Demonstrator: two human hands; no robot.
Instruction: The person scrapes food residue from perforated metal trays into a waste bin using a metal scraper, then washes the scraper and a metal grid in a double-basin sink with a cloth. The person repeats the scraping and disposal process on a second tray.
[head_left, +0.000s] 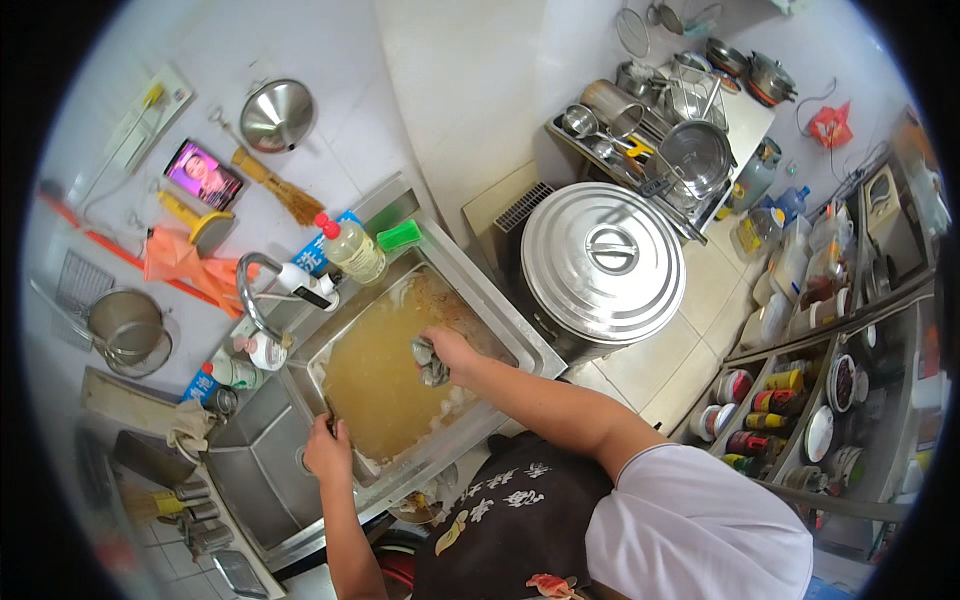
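A stainless steel sink (525, 352) lies before me, its basin holding cloudy yellowish-brown water (382, 375) with foam along the edges. My right hand (446, 356) is over the water on the right side, closed around a grey, crumpled scrubber or cloth (429, 363). On the left, my left hand (328, 448) is at the divider between this basin and a second steel basin (262, 472). Its fingers curl over a dark edge or object at the rim; I cannot tell whether they hold it. The curved faucet (244, 289) stands behind the basin.
Behind the sink are a dish soap bottle (356, 251) and a green sponge (399, 235). A large lidded steel pot (604, 262) stands to the right. Beyond it a table carries pans and ladles (694, 157). Shelves with jars and bottles (772, 405) line the far right.
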